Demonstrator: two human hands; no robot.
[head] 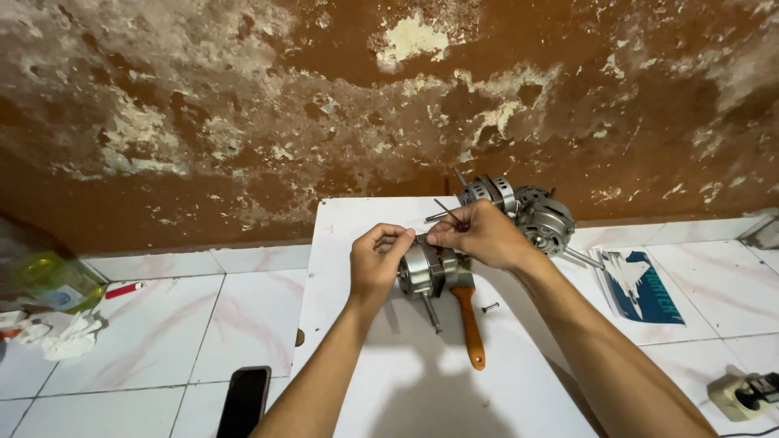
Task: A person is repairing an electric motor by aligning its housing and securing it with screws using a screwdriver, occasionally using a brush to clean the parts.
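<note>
My left hand (376, 264) grips the side of a silver electric motor (426, 272) that stands on a white board (365, 357), its shaft pointing down toward me. On top of the same motor rests my right hand (479, 234), pinching a thin metal screw or pin (449, 212) between the fingers. Under the motor lies a paintbrush with an orange wooden handle (471, 324). A loose screw (490, 307) lies on the board just right of the brush.
Two more silver motors (527, 209) sit at the board's far right edge. A black phone (244, 400) lies on the tiled floor at left, with a plastic bottle (57, 280), crumpled tissue (71, 338) and a red lighter (123, 289). A printed packet (641, 285) and a power plug (742, 395) lie at right.
</note>
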